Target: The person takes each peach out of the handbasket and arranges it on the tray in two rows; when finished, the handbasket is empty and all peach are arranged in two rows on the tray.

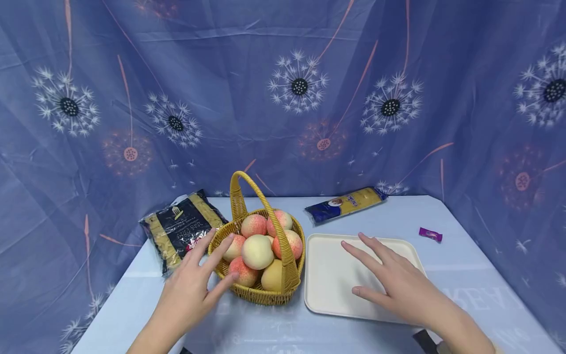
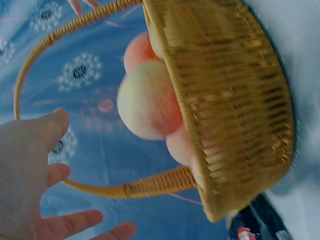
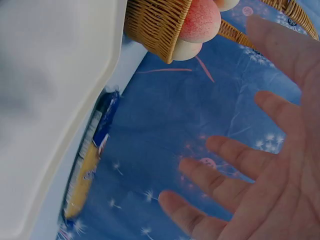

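Observation:
A yellow wicker basket (image 1: 265, 296) with a tall arched handle stands mid-table, heaped with several peaches (image 1: 258, 251). My left hand (image 1: 187, 282), fingers spread, hovers at the basket's left side and overlaps its rim in the head view. In the left wrist view that hand (image 2: 30, 175) is beside the handle with nothing in its fingers. Over the white tray (image 1: 327, 295), just right of the basket, my right hand (image 1: 398, 282) is held with fingers apart. The right wrist view shows its bare palm (image 3: 270, 195), holding nothing.
A dark-labelled pasta bag (image 1: 183, 226) lies behind the left hand, left of the basket. At the table's back lies a blue and yellow spaghetti packet (image 1: 347, 205). A small purple wrapped sweet (image 1: 430, 234) is right of the tray. A blue dandelion-print curtain (image 1: 247, 98) hangs behind.

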`<state>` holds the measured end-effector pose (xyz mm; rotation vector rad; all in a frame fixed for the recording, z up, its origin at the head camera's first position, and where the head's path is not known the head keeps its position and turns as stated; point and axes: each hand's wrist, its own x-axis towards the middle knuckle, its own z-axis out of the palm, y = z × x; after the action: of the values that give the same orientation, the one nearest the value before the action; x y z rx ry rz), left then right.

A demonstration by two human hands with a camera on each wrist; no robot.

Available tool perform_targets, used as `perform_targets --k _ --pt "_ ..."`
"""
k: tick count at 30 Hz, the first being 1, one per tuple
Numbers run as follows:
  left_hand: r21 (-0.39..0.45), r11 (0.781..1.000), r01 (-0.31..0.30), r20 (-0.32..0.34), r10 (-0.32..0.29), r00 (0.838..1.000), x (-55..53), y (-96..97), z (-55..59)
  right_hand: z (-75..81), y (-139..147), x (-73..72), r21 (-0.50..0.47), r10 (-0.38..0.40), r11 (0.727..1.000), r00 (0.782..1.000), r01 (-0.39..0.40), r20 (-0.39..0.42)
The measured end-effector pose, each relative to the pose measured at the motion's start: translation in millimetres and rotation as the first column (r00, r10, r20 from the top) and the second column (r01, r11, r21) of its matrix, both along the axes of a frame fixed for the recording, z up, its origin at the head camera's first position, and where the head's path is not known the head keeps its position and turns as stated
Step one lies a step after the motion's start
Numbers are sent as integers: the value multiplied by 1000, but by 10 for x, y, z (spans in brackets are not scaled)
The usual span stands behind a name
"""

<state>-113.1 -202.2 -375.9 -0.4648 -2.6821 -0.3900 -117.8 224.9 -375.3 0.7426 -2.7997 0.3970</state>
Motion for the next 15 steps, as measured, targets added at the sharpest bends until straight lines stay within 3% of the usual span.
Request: perform_targets --k 3,9,15 --pt "80 996 -47 27 45 999 -83 -91 -18 33 -13 -120 -72 32 997 999 -30 31" --pt "210 976 -51 61 39 997 -218 -224 -134 49 -91 -383 -196 103 978 987 -77 126" --pt "343 936 -74 186 9 982 -316 -319 -234 56 -214 -648 -312 193 943 954 -115 230"
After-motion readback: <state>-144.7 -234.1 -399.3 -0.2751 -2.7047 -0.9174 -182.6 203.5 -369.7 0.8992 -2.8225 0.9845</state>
